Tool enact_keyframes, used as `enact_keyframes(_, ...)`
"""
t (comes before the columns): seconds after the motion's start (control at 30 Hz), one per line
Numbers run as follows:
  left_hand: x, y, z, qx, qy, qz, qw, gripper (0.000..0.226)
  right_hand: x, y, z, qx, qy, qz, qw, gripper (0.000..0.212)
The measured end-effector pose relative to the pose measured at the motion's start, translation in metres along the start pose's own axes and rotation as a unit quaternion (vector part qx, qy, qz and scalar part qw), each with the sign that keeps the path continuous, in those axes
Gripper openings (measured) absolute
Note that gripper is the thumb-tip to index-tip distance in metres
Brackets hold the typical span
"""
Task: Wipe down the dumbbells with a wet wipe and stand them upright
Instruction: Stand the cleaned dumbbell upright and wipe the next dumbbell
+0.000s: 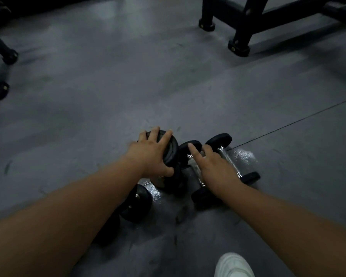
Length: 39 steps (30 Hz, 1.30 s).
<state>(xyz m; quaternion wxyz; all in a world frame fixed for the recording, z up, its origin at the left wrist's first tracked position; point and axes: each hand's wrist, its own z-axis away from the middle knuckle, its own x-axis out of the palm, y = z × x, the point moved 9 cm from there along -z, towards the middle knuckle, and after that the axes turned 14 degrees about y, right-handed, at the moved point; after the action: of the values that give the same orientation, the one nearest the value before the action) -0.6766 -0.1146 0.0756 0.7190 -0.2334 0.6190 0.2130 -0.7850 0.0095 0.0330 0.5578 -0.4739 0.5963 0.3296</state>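
One dumbbell (169, 156) is gripped at its top by the left hand (151, 154). Another (196, 168), lying beside it, is touched by the open-fingered right hand (216, 166). It should be tipped up slowly.

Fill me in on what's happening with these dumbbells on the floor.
A person crouches over several dumbbells on a grey gym floor. The left hand grips the top end of an upright dumbbell. The right hand reaches over a dumbbell lying flat; another lying dumbbell sits beyond it. No wipe is clearly visible.
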Motion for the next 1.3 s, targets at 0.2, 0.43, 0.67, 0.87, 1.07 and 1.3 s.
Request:
enact_keyframes(0.2, -0.003, 0.096, 0.051, 0.178, 0.185, -0.020, 0.966, 0.096, 0.000, 0.010, 0.017, -0.011, -0.007, -0.002, 1.000, 0.078)
enact_keyframes(0.43, 0.071, 0.146, 0.052, 0.059, 0.075, 0.093, 0.991, 0.062, 0.016, 0.051, 0.034, 0.023, -0.058, 0.021, 0.998, 0.052)
enact_keyframes(0.67, 0.111, 0.150, 0.029, 0.012, 0.056, 0.124, 0.991, 0.044, 0.049, 0.056, 0.009, 0.090, -0.136, -0.058, 0.985, 0.011)
enact_keyframes(0.87, 0.114, 0.127, 0.063, 0.038, 0.055, 0.112, 0.991, 0.040, 0.094, 0.061, 0.012, 0.306, -0.183, -0.167, 0.919, 0.024)
enact_keyframes(1.07, 0.127, 0.115, 0.150, 0.119, 0.016, 0.128, 0.984, 0.026, 0.119, -0.004, 0.095, 0.514, -0.255, -0.362, 0.734, 0.008)
enact_keyframes(1.3, 0.140, 0.086, 0.271, 0.143, 0.033, 0.088, 0.985, 0.027, 0.146, -0.112, 0.200, 0.643, -0.253, -0.447, 0.568, 0.012)
